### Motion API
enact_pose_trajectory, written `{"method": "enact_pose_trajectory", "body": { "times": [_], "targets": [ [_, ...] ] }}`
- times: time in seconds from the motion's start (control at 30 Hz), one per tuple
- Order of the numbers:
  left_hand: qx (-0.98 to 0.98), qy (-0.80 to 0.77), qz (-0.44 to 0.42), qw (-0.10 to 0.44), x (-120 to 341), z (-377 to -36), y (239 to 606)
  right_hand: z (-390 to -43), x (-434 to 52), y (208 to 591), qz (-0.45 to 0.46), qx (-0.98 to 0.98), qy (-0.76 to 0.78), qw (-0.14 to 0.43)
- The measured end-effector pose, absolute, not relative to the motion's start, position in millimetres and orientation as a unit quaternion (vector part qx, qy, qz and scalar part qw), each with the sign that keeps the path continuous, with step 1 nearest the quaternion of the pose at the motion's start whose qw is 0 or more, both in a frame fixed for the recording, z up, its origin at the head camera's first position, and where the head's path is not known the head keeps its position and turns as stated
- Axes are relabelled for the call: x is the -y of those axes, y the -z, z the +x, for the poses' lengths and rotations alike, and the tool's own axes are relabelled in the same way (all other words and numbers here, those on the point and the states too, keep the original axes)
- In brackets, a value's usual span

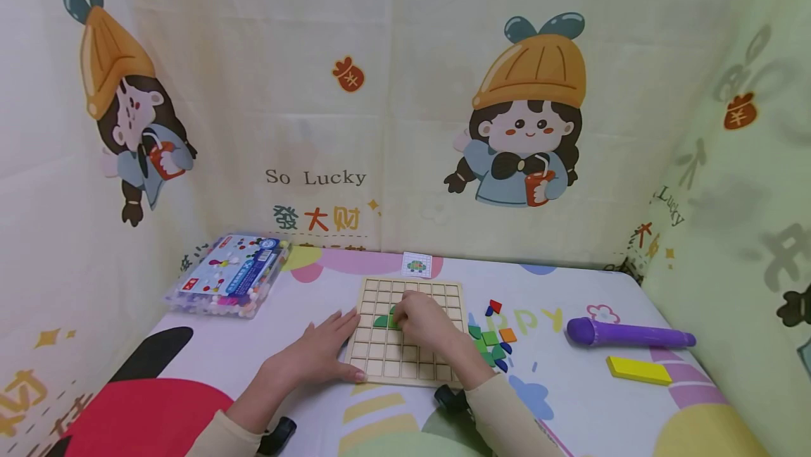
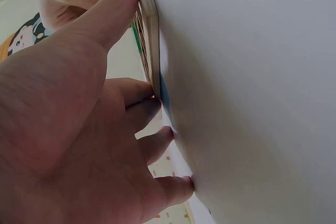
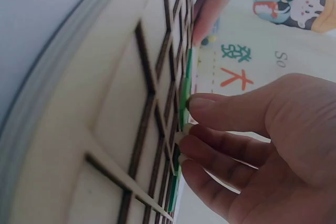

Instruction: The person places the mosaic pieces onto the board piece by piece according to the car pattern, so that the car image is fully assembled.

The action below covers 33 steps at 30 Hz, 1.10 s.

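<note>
Right hand [image 1: 423, 317] fingertips pressing green pieces [image 1: 384, 320] into the wooden grid board [image 1: 405, 358], left hand [image 1: 319, 351] flat and relaxed bracing the board's left edge, board mid-worktop, loose coloured tiles [image 1: 493, 344] just right, purple pen [image 1: 627, 334] beyond.

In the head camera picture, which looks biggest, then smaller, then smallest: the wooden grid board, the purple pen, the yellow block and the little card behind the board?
1. Wooden grid board, easily the biggest.
2. Purple pen, long but thin.
3. Yellow block, shorter than the pen.
4. Little card, the smallest; it lies farther from the camera, so it may look a bit smaller than it is.
</note>
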State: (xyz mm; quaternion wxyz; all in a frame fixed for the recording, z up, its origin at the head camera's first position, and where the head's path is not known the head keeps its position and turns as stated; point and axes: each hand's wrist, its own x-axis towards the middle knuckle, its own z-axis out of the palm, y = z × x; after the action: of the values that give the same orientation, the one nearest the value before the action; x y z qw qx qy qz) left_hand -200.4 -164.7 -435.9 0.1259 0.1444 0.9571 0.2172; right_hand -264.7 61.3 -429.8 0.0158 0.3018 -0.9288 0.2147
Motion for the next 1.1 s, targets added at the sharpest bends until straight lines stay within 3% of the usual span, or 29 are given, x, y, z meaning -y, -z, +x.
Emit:
{"method": "enact_pose_trajectory", "body": {
  "times": [0.3,1.1],
  "targets": [
    [-0.957,-0.215,0.152,0.123,164.3,-199.9,436.7,-260.6,-75.4,427.3,0.303,0.923,-0.237,-0.013],
    [-0.959,-0.21,0.142,0.129,164.0,-202.1,441.6,-260.2,-166.7,426.5,0.246,0.929,-0.277,0.003]
  ]
}}
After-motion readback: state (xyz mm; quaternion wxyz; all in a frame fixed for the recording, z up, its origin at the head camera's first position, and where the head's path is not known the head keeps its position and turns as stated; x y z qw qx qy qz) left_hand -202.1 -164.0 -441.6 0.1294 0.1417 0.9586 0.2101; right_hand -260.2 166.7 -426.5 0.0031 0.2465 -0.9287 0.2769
